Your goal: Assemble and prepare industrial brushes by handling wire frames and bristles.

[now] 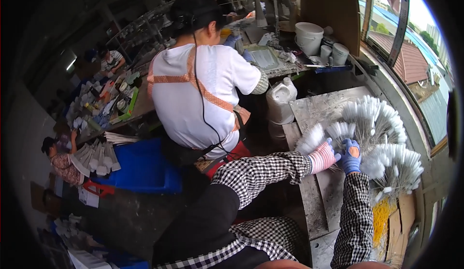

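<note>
My left hand [323,157], in a pink-and-white striped glove with blue fingertips, and my right hand [351,156], in a blue glove with an orange patch, come close together over the bench. Both have their fingers curled at the lower end of a small bundle of thin white-tipped stems [341,129], whose tips point away from me. Another white-tipped bunch [311,139] lies just past my left hand. Larger bunches of the same stems [374,116] fan out beyond my right hand, with more [394,167] to its right. The gloves hide the exact grip.
A grey worktop [319,201] lies under my hands, with yellow strands [382,218] and cardboard [406,211] at right. A co-worker in a white shirt [198,90] sits ahead. A white jug [282,97] stands beside them; a blue bin [145,167] is at left. Windows line the right.
</note>
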The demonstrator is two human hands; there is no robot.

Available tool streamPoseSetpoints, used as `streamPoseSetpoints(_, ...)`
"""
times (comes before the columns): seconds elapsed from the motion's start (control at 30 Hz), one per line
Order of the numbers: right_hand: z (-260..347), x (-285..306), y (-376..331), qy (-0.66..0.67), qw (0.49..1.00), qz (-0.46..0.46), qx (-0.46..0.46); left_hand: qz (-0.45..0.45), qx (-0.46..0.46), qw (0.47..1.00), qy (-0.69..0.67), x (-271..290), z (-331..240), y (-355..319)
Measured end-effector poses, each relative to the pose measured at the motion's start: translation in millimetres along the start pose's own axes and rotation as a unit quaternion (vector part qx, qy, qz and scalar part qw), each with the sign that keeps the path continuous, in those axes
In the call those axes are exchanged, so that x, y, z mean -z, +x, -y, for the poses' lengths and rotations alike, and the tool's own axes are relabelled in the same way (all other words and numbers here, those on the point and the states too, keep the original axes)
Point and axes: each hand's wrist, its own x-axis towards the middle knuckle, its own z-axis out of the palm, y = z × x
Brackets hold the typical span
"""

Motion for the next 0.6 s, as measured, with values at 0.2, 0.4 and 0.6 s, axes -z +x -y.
streamPoseSetpoints(0.2,-24.3,-24.8,12.5,-0.118,0.993,-0.017,-0.019,0.066,0.096,0.993,-0.032,-12.3,-23.2,-10.3)
streamPoseSetpoints(0.4,-36.0,-17.6,6.0,-0.165,0.986,-0.004,0.018,0.015,0.052,0.998,-0.019,-2.4,-28.2,-71.1)
streamPoseSetpoints(0.6,24.7,49.7,-22.8,-0.055,0.998,0.021,0.010,-0.053,0.130,0.957,-0.253,104.8,10.1,-82.1)
